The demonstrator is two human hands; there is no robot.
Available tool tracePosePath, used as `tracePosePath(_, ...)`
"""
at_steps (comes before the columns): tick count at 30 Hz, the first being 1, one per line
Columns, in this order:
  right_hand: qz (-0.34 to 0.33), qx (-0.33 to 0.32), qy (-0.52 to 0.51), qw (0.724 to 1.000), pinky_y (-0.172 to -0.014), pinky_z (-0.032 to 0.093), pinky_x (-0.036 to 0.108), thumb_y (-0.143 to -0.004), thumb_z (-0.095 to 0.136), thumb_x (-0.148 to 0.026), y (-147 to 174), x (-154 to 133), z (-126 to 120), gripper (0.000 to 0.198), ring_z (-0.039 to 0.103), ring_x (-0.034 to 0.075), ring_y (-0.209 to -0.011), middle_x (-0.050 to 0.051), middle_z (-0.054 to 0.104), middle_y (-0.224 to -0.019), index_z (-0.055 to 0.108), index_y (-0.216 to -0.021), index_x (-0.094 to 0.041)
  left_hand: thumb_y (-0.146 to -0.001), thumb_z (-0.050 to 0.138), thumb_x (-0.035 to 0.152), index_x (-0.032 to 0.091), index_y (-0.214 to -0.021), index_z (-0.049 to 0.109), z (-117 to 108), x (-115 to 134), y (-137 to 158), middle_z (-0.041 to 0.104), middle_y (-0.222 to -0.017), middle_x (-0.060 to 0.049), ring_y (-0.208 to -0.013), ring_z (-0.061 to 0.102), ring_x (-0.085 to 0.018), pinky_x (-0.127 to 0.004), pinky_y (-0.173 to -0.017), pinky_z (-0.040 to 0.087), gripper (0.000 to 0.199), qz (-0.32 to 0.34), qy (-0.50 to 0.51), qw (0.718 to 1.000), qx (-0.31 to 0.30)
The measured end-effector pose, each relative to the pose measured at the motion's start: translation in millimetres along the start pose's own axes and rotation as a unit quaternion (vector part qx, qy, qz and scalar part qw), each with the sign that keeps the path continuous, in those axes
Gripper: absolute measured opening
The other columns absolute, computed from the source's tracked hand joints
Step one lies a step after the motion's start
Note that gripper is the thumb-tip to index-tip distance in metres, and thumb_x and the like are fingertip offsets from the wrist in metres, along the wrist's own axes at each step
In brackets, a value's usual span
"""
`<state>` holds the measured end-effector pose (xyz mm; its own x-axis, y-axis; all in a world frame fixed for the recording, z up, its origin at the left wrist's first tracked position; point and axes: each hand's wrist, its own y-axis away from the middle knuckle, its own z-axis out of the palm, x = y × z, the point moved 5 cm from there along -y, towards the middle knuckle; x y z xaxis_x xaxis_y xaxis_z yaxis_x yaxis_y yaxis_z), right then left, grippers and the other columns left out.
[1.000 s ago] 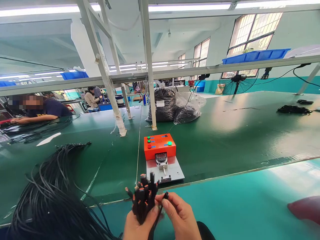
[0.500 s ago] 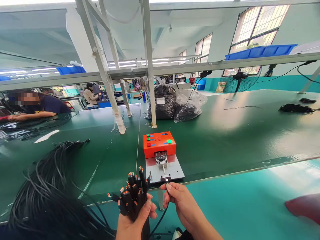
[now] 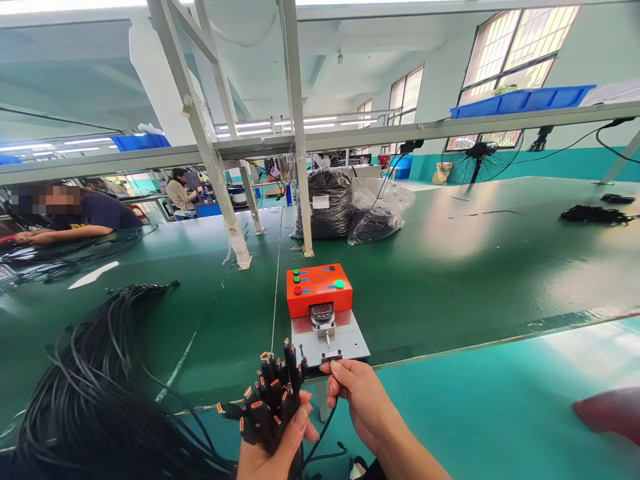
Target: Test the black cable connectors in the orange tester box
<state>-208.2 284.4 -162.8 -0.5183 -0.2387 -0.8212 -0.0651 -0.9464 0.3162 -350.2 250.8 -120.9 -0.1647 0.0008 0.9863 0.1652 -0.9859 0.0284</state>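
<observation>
My left hand [image 3: 287,433] is closed round a bunch of black cables [image 3: 267,393], whose plug ends with orange tips point up and away from me. Between the thumb and fingers of my right hand [image 3: 353,387] is a single cable [image 3: 326,427]; its plug end is at the front edge of the tester's metal plate and mostly hidden by my fingers. The orange test box [image 3: 319,287] has green and red buttons, one of them lit green. In front of it a small digital gauge [image 3: 321,313] is mounted on the metal plate [image 3: 353,333].
A large heap of black cables [image 3: 100,373] lies at the left of the green table [image 3: 425,287]. Metal posts [image 3: 300,147] rise behind the box, near plastic bags of black material [image 3: 325,207]. A co-worker [image 3: 85,213] leans on the table at far left.
My right hand has moved slightly forward, bringing the cable's plug up to the plate's front edge. The plug's metal tip, visible before, is now hidden. My left hand has shifted slightly right with the bunch.
</observation>
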Motion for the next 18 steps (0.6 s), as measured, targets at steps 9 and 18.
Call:
tracePosePath(9,-0.015,-0.115,0.251,0.961,-0.062,0.042,0.032,-0.073,0.052,-0.025,22.5,16.1,-1.9,0.016,0.058,0.018,-0.052,0.003,0.063,-0.05,0.061,-0.062,-0.017,-0.06,0.076,0.045,0.015,-0.072,0.072,-5.6,-15.6,-7.0,0.068,-0.045,-0.002,-0.051,0.061,-0.018,-0.026,-0.056,0.045,0.032,-0.054,-0.042,0.996,-0.064)
tracePosePath(18,-0.255,-0.026,0.23,0.939,-0.089,0.045,0.034,-0.084,0.05,-0.039,56.2,-31.2,1.4,0.033,0.059,0.023,-0.101,0.006,0.066,-0.11,0.061,-0.112,-0.026,-0.045,0.084,0.041,0.021,-0.088,0.075,5.9,-9.0,1.3,0.073,-0.06,0.001,-0.048,0.06,-0.016,-0.026,-0.048,0.049,0.048,-0.079,-0.029,0.995,-0.056)
